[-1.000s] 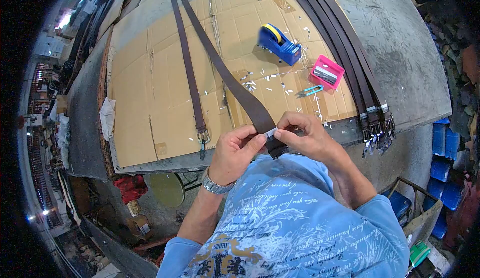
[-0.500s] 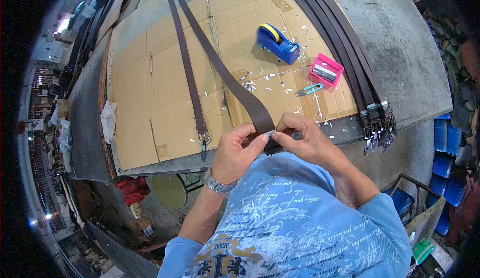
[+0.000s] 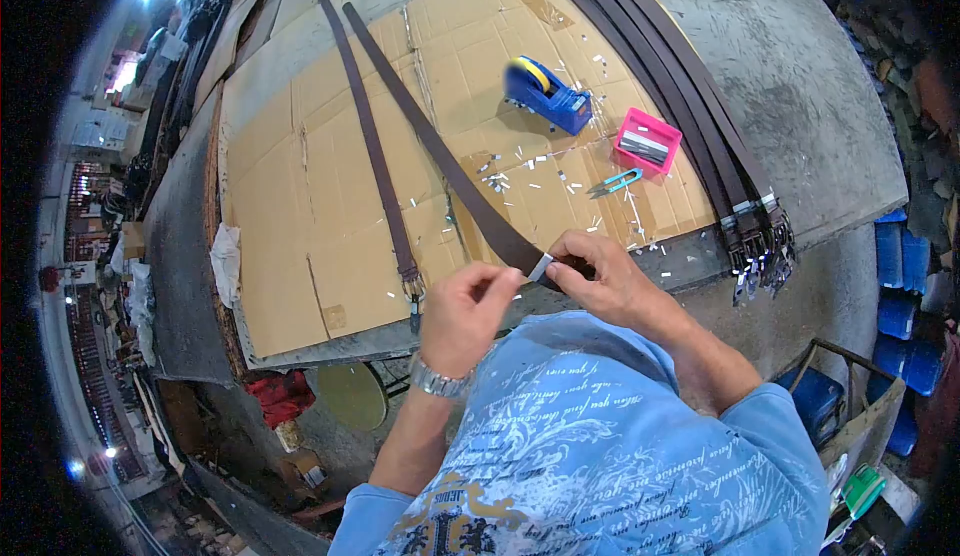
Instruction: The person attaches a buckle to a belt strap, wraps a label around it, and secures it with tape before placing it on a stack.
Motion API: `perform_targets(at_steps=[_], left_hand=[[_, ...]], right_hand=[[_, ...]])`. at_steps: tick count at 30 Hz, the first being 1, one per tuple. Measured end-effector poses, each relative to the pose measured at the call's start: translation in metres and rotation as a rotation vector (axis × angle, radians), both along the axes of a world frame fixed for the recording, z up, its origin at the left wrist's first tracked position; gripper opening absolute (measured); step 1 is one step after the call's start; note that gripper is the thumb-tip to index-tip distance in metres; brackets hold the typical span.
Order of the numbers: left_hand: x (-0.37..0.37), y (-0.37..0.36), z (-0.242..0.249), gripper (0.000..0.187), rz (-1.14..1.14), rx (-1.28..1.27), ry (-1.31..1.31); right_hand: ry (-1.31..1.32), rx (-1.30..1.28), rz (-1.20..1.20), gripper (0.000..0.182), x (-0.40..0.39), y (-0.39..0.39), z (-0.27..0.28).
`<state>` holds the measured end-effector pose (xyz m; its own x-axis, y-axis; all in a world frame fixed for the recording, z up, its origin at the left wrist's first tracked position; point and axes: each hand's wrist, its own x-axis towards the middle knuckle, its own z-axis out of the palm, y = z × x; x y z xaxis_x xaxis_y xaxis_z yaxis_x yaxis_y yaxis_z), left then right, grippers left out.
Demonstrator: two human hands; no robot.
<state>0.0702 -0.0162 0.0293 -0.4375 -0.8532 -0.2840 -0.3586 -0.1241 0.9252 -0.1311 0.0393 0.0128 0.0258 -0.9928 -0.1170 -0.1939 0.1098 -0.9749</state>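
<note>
A dark brown belt runs from the far side of the cardboard down to my hands. Around its near end is a pale silvery band. My right hand pinches the belt beside this band, thumb in front and fingers behind. Just left of the band, my left hand is closed with thumb and forefinger together. A tiny pale scrap may be at its fingertips; I cannot make it out. Another brown belt lies to the left, its buckle near the table edge.
Cardboard covers part of the table. On it are a blue tape dispenser, a pink box holding strips, blue thread snips and scattered white scraps. Several buckled belts lie along the right. Blue stacked objects stand beyond.
My left hand has come off the belt's end and moved left and slightly down, uncovering the pale band. My right hand stays pinched on the belt. The view has shifted slightly.
</note>
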Motion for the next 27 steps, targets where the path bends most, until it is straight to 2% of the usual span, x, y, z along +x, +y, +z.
perform_targets(at_steps=[1, 2, 3, 5, 7, 9, 13, 15, 16, 17, 18, 19, 21, 24, 25, 27], left_hand=[[-0.002, -0.001, 0.015, 0.018, 0.014, -0.177, -0.026], [-0.007, -0.005, 0.037, 0.018, -0.083, -0.384, -0.176], [-0.011, -0.012, 0.041, 0.018, -0.085, -0.383, -0.179], [-0.015, -0.025, 0.045, 0.024, -0.525, -0.91, -0.232], [-0.015, -0.029, 0.036, 0.022, -0.573, -0.84, -0.238], [-0.017, -0.037, 0.038, 0.016, -0.905, -0.595, -0.48], [-0.018, -0.037, 0.028, 0.019, -0.962, -0.509, -0.516], [-0.015, -0.036, 0.021, 0.019, -0.804, -0.511, -0.355], [-0.012, -0.034, 0.016, 0.019, -0.799, -0.512, -0.357], [-0.007, -0.031, 0.011, 0.017, -0.605, -0.442, -0.303], [-0.002, -0.029, 0.005, 0.016, -0.412, -0.372, -0.249], [0.003, -0.026, -0.002, 0.016, -0.407, -0.375, -0.256], [0.01, -0.022, -0.013, 0.016, -0.009, -0.067, 0.057], [0.006, -0.015, -0.005, 0.017, 0.125, -0.062, 0.177], [0.003, -0.012, -0.004, 0.017, 0.193, -0.048, 0.255], [-0.001, -0.004, -0.002, 0.017, 0.227, -0.019, 0.284]], right_hand=[[0.054, -0.026, 0.033, 0.019, 0.0, 0.001, 0.0], [0.05, -0.024, 0.029, 0.019, 0.0, 0.001, -0.001], [0.152, -0.108, 0.086, 0.017, 0.0, 0.0, -0.003], [0.25, -0.193, 0.147, 0.015, 0.002, -0.001, -0.004], [0.374, -0.338, 0.277, 0.012, 0.002, -0.004, -0.002], [0.432, -0.383, 0.326, 0.01, 0.0, -0.005, 0.004], [0.584, -0.499, 0.435, 0.012, -0.005, -0.008, 0.007], [0.643, -0.528, 0.39, 0.014, -0.007, -0.012, 0.007], [0.7, -0.558, 0.348, 0.017, -0.007, -0.015, 0.008], [0.698, -0.562, 0.351, 0.017, -0.008, -0.017, 0.011], [0.7, -0.625, 0.174, 0.02, -0.008, -0.019, 0.019], [0.694, -0.686, -0.006, 0.023, -0.007, -0.021, 0.028], [0.636, -0.609, -0.064, 0.027, -0.009, -0.016, 0.028], [0.046, -0.177, -0.166, 0.023, 0.004, -0.013, 0.004], [0.041, -0.181, -0.161, 0.023, 0.009, -0.012, 0.004], [-0.218, 0.025, -0.102, 0.025, 0.018, -0.011, 0.009]])
